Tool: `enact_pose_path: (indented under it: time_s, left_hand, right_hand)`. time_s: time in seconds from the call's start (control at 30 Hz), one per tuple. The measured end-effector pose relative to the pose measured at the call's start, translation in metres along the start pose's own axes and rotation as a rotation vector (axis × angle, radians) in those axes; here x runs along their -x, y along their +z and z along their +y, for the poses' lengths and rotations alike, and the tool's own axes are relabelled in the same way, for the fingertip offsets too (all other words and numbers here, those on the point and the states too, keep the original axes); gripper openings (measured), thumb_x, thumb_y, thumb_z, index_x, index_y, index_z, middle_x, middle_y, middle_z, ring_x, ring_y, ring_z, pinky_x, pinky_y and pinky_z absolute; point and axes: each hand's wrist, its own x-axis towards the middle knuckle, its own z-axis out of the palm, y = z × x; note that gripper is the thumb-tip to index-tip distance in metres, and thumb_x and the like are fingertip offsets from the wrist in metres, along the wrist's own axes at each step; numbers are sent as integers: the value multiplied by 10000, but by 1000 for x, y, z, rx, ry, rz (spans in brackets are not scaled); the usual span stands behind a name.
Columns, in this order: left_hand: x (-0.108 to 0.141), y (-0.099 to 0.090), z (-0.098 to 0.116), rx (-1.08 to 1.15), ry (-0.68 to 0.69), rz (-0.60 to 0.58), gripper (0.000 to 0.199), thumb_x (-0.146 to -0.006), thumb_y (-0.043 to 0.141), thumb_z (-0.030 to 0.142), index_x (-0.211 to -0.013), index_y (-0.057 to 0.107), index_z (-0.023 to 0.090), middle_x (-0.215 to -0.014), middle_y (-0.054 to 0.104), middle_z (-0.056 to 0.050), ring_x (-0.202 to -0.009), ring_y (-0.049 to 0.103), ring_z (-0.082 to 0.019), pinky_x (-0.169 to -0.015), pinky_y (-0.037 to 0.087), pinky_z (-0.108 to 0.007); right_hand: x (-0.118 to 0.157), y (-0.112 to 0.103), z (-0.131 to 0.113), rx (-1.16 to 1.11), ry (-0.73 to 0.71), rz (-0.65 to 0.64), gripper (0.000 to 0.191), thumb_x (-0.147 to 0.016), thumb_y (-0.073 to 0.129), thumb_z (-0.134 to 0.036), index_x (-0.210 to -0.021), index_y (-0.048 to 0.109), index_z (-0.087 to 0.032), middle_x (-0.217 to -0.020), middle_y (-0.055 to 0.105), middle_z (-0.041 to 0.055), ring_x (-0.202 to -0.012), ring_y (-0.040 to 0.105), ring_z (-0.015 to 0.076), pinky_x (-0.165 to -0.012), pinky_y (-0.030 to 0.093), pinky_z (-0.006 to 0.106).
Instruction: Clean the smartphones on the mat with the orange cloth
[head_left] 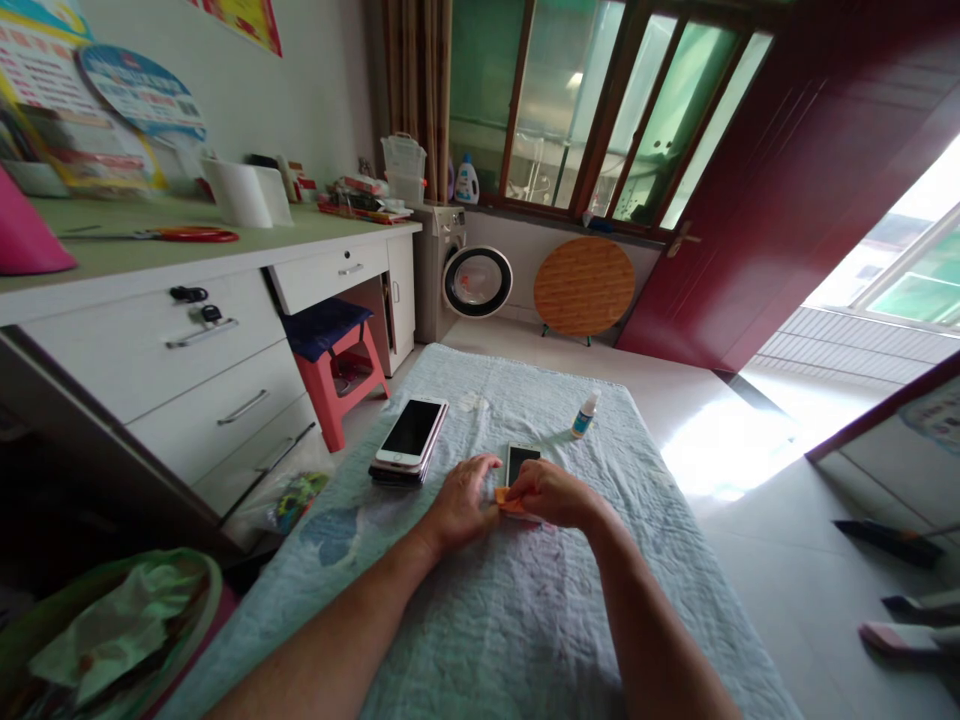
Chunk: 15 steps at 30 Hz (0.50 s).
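Note:
A white phone (523,458) with a dark screen lies on the cloth-covered table (480,620). My right hand (551,492) is closed on an orange cloth (511,502), which rests on the lower part of the phone and hides it there. Beside the phone's left edge is my left hand (466,500), its fingers bent and a little apart, with nothing seen in them. Left of my hands sits a stack of phones (409,435), the top one white with a black screen. A small spray bottle (585,415) with a blue label stands upright behind my right hand.
On the left is a white desk (330,240) with scissors (187,235) and a paper roll (244,195). A red stool (349,385) stands under it. A bin (214,590) is at the lower left. Farther back are a washing machine (439,270) and a round wooden board (585,287).

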Motion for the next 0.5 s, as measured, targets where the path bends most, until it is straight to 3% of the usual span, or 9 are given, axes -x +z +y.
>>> enact_pose_path:
  time_s: [0.1, 0.23, 0.33, 0.5]
  left_hand:
    - [-1, -4, 4, 60, -30, 82, 211, -800, 642, 367, -917, 617, 193, -1093, 626, -79, -1054, 594, -238, -947, 471, -363]
    - [-1, -6, 4, -19, -93, 133, 370, -915, 499, 433, -631, 527, 198, -827, 587, -39, -808, 600, -186, -782, 485, -314]
    - [-3, -5, 1, -124, -109, 142, 343, -938, 464, 348, -627, 492, 207, -755, 550, -32, -765, 577, -191, -744, 465, -311]
    - [-5, -4, 1, -178, -121, 121, 240, -927, 438, 198, -695, 492, 213, -796, 562, -35, -799, 571, -194, -761, 449, -306]
  right_hand:
    - [-4, 2, 9, 82, 20, 126, 258, -827, 551, -199, -642, 731, -200, -637, 582, -10, -594, 475, 98, -576, 317, 225]
    - [-12, 9, 26, 247, 188, 432, 266, -892, 513, -211, -768, 748, -201, -725, 586, 25, -696, 498, 127, -681, 345, 245]
    - [-17, 15, 35, 325, 270, 544, 257, -925, 493, -224, -894, 748, -216, -814, 591, 49, -789, 506, 151, -770, 350, 258]
    - [-23, 21, 35, 362, 304, 537, 248, -938, 489, -228, -965, 735, -232, -874, 592, 58, -859, 498, 170, -809, 339, 260]
